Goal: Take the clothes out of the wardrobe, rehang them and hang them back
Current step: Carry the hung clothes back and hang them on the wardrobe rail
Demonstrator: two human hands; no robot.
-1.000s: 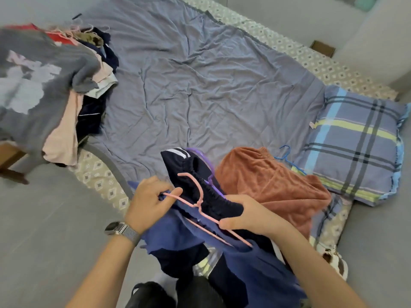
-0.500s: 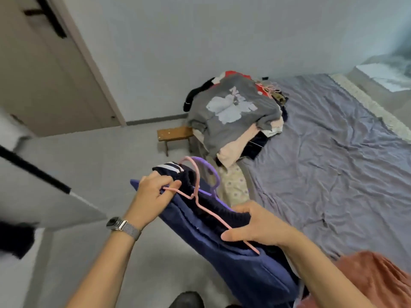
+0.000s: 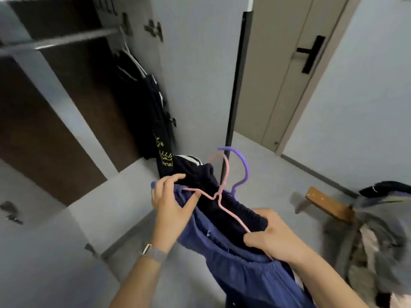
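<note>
Now pink hanger point(image 3: 219, 196) between both hands

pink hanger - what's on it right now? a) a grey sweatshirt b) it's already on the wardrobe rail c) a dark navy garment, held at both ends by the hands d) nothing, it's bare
c: the pink hanger carries a dark navy garment, with the left hand gripping one end and the right hand the other.

We see the rail point(image 3: 66, 40) bare left of the one dark garment point(image 3: 144, 103) hanging at its right end; open door point(image 3: 200, 74) flanks our right.
</note>
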